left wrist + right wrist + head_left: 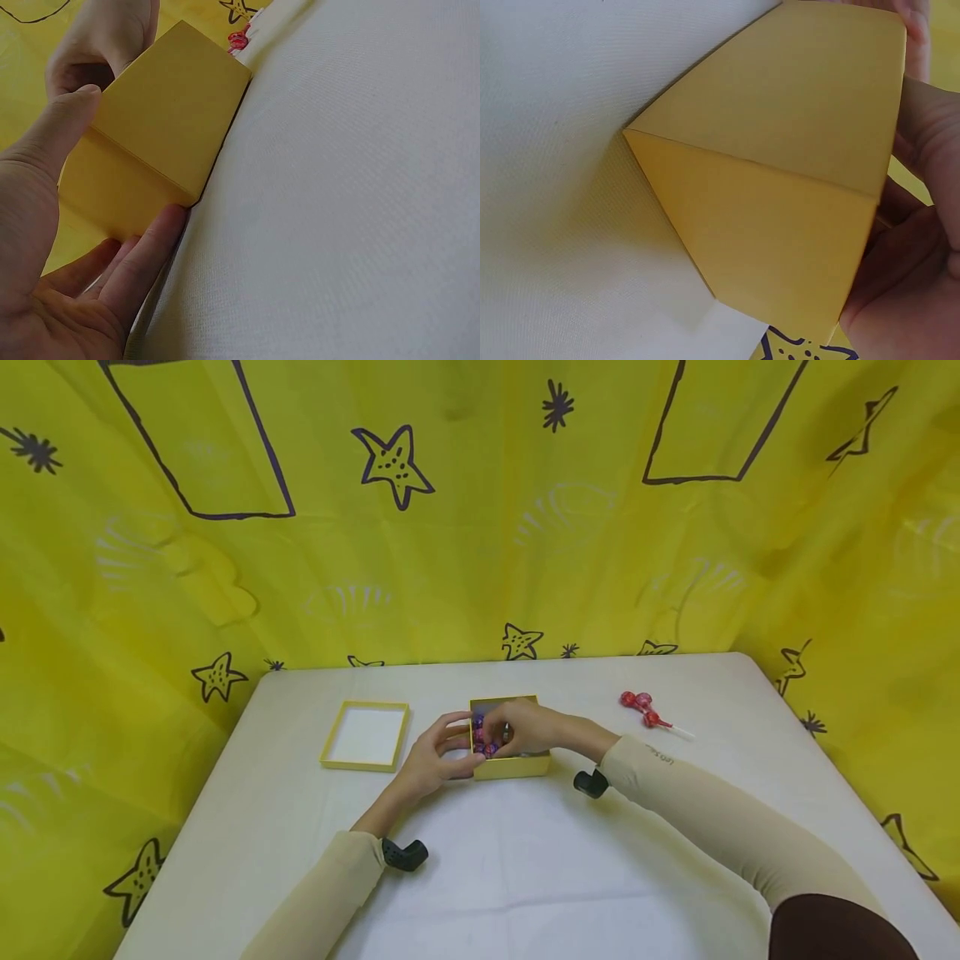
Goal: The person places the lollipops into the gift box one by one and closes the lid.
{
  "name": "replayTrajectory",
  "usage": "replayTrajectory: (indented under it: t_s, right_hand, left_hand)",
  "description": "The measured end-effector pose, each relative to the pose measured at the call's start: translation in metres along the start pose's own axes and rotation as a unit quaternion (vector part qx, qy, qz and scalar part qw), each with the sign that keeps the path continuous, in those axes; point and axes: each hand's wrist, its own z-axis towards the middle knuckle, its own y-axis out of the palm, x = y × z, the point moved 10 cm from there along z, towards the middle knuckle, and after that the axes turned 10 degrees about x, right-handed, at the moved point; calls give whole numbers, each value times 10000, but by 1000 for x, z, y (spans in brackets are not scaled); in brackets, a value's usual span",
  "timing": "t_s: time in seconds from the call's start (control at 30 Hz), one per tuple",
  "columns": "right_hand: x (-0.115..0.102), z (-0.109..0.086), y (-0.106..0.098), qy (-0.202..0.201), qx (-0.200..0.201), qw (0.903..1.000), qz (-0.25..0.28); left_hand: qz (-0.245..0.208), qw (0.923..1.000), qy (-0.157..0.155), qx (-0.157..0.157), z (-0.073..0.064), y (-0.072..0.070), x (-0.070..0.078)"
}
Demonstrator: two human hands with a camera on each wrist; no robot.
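Observation:
In the head view an open yellow box [512,768] stands on the table with several purple and red wrapped lollipops [490,750] at its left end. My left hand [435,756] holds that end, thumb at the front corner of the rim and fingers along the side wall. The left wrist view shows the thumb [71,112] at the top edge and fingers low on the wall. Over the rim reaches my right hand [528,727], its fingers curled down among the lollipops. The box wall [780,97] hides those fingertips in the right wrist view; I cannot tell whether they pinch one.
Left of the box lies its yellow-edged lid [367,735], white inside facing up. Several red and pink lollipops [651,719] lie together at the right, one white stick pointing right. A white cloth covers the table [480,877]; a yellow curtain [465,543] hangs behind.

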Motion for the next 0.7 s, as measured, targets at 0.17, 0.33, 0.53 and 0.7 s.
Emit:
replayTrajectory:
  t_s: [0.17,0.33,0.53,0.7]
  right_hand:
    - [-2,-1,0,21,8,10000,-83]
    - [-1,-1,0,81,-43,9999,-109]
    - [-1,-3,0,152,-77,9998,-50]
    - [0,-4,0,224,-83,9997,-71]
  left_hand:
    - [41,10000,19,19,-1,0,0]
    - [32,10000,16,3,-1,0,0]
    - [-45,10000,-2,-15,0,1,0]
    - [35,10000,19,4,-1,1,1]
